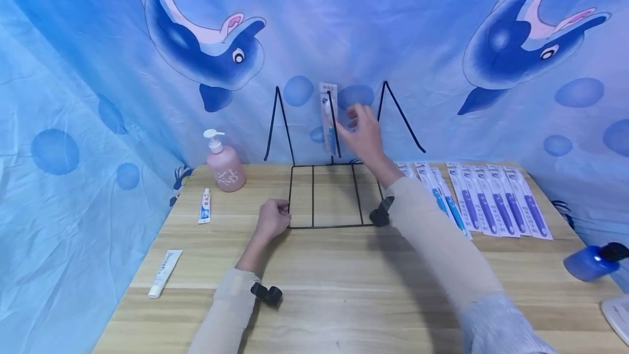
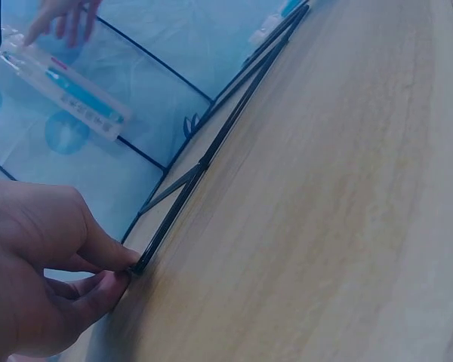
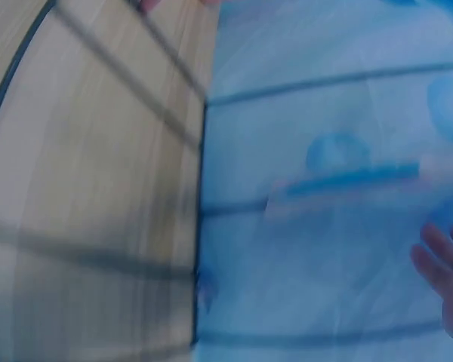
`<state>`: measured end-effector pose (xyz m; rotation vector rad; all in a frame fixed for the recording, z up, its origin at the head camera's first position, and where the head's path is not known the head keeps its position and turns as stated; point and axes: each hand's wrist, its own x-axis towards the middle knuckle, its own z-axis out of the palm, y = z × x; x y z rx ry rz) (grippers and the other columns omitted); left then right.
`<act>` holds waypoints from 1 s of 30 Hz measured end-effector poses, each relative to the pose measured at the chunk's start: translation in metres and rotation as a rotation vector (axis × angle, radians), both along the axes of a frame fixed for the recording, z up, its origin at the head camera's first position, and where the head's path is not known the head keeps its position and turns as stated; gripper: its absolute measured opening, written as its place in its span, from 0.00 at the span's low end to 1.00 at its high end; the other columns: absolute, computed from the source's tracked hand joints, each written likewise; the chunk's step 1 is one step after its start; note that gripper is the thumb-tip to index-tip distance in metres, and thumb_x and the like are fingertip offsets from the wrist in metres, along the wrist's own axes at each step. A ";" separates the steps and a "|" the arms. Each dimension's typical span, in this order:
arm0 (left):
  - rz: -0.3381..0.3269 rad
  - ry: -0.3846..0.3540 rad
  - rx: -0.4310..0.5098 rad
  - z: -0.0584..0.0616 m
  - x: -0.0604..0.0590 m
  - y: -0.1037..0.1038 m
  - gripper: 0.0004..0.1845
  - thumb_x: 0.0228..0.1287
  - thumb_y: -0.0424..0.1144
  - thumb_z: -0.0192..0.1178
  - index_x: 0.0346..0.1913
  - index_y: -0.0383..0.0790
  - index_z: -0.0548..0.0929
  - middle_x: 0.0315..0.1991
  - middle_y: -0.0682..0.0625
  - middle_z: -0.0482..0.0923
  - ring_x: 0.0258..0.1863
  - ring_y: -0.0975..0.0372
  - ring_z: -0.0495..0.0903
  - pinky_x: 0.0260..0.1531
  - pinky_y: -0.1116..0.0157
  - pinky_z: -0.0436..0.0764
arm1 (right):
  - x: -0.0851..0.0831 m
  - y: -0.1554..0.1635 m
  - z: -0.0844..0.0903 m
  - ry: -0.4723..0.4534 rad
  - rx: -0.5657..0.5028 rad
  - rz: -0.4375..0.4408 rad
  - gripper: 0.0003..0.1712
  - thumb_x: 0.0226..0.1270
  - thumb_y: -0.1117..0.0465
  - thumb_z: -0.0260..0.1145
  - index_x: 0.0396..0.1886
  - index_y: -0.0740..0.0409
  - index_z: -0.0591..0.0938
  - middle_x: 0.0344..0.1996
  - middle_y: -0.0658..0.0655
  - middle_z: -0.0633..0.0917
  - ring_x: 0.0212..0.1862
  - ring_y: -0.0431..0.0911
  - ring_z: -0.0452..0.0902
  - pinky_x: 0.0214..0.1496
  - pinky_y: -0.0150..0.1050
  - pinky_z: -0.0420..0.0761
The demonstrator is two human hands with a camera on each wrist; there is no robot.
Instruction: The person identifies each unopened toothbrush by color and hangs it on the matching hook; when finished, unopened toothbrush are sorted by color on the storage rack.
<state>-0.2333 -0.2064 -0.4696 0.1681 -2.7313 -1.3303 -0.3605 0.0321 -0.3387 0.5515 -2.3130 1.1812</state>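
A black wire display rack [image 1: 339, 226] stands on the table, with several bent prongs rising at its back. My left hand [image 1: 273, 218] pinches the front left corner of its base between thumb and fingers [image 2: 109, 260]. From the middle prong hangs a packaged toothbrush [image 1: 328, 119] with a blue handle, upright in the head view. Right beside that package is my right hand [image 1: 362, 134], its fingers spread and loosely bent. In the left wrist view one fingertip lies over the top of the toothbrush package [image 2: 79, 94]; whether it touches cannot be told. The right wrist view is blurred.
More packaged toothbrushes, blue [image 1: 439, 193] and purple [image 1: 497, 201], lie in rows at the right. A pink pump bottle [image 1: 227, 168] and two small tubes [image 1: 205, 206] are at the left. A blue bottle [image 1: 587, 263] lies near the right edge; a patterned curtain hangs behind.
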 end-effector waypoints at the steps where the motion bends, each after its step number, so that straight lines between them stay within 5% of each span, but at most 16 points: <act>1: 0.003 0.002 -0.004 0.000 0.000 -0.002 0.22 0.50 0.20 0.61 0.52 0.23 0.82 0.35 0.41 0.83 0.34 0.56 0.81 0.44 0.58 0.84 | -0.001 0.007 -0.003 -0.026 0.021 0.001 0.26 0.66 0.48 0.69 0.51 0.64 0.77 0.47 0.62 0.78 0.44 0.53 0.79 0.47 0.43 0.82; 7: 0.012 0.013 -0.025 0.000 -0.001 -0.006 0.21 0.51 0.21 0.61 0.52 0.24 0.83 0.34 0.42 0.83 0.33 0.57 0.81 0.43 0.58 0.84 | -0.013 0.067 -0.023 -0.194 0.252 -0.017 0.27 0.69 0.46 0.66 0.51 0.66 0.79 0.46 0.65 0.80 0.46 0.57 0.78 0.45 0.51 0.80; 14: 0.010 0.028 -0.011 0.001 0.000 -0.006 0.21 0.50 0.21 0.61 0.51 0.23 0.83 0.35 0.41 0.83 0.35 0.55 0.82 0.43 0.59 0.84 | -0.022 0.127 -0.053 -0.437 0.491 -0.162 0.29 0.72 0.48 0.61 0.58 0.69 0.76 0.52 0.70 0.79 0.52 0.63 0.76 0.51 0.57 0.78; 18: 0.001 0.034 -0.003 0.001 -0.001 -0.005 0.21 0.50 0.20 0.61 0.51 0.23 0.83 0.35 0.40 0.83 0.34 0.55 0.82 0.41 0.60 0.85 | -0.020 0.142 -0.070 -0.531 0.563 -0.210 0.26 0.72 0.50 0.61 0.51 0.72 0.78 0.45 0.71 0.80 0.45 0.62 0.76 0.42 0.54 0.79; 23: -0.004 0.028 0.005 -0.003 -0.003 -0.003 0.21 0.50 0.20 0.61 0.51 0.23 0.82 0.34 0.41 0.83 0.34 0.56 0.82 0.41 0.61 0.85 | -0.021 0.150 -0.092 -0.576 0.608 -0.271 0.20 0.69 0.51 0.64 0.31 0.67 0.80 0.24 0.61 0.78 0.26 0.52 0.72 0.23 0.42 0.70; 30: -0.002 0.033 -0.005 -0.005 -0.004 -0.002 0.21 0.49 0.20 0.61 0.50 0.22 0.82 0.33 0.42 0.82 0.33 0.56 0.82 0.39 0.61 0.85 | -0.020 0.149 -0.107 -0.592 0.621 -0.341 0.15 0.66 0.56 0.62 0.27 0.64 0.78 0.22 0.60 0.77 0.25 0.53 0.73 0.22 0.43 0.70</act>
